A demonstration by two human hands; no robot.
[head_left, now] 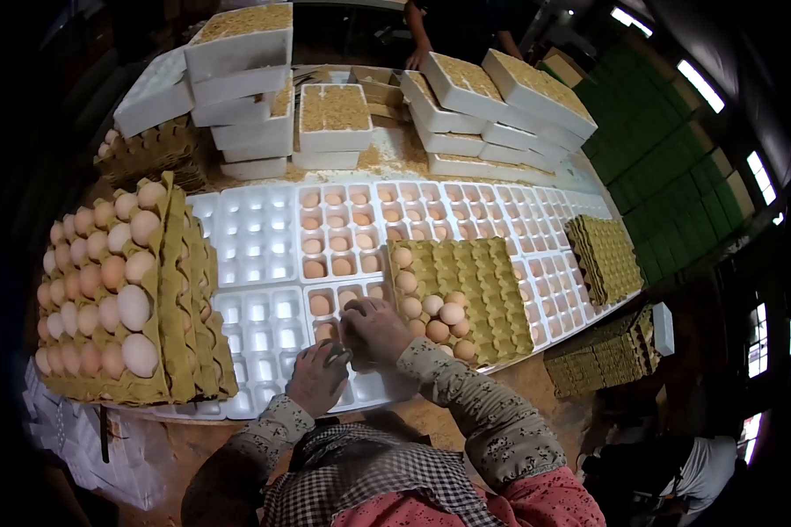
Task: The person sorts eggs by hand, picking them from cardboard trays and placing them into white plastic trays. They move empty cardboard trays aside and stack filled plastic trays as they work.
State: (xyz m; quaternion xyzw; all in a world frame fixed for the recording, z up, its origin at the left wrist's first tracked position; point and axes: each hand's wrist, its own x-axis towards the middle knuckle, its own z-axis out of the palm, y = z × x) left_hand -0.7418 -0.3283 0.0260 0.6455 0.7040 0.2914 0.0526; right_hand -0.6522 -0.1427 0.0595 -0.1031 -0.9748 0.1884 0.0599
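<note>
My left hand (320,376) is low over the near white foam tray (257,386), its fingers curled together. Just up and right of it, my right hand (378,332) bends down into the cells of the neighbouring foam tray, fingers curled. Whatever either hand holds is hidden beneath the fingers. Beside the fingertips, a pale brown egg (321,305) rests in a cell. Right of my right hand lies a yellowish pulp egg tray (457,263), with several eggs (437,329) gathered on its left and near side.
A tall stack of pulp trays full of eggs (105,290) stands at left. Foam trays with eggs (338,228) run along the table. Foam boxes topped with shavings (334,114) stand at the back. More pulp trays (605,259) are at right. Another person's arm (419,39) shows behind.
</note>
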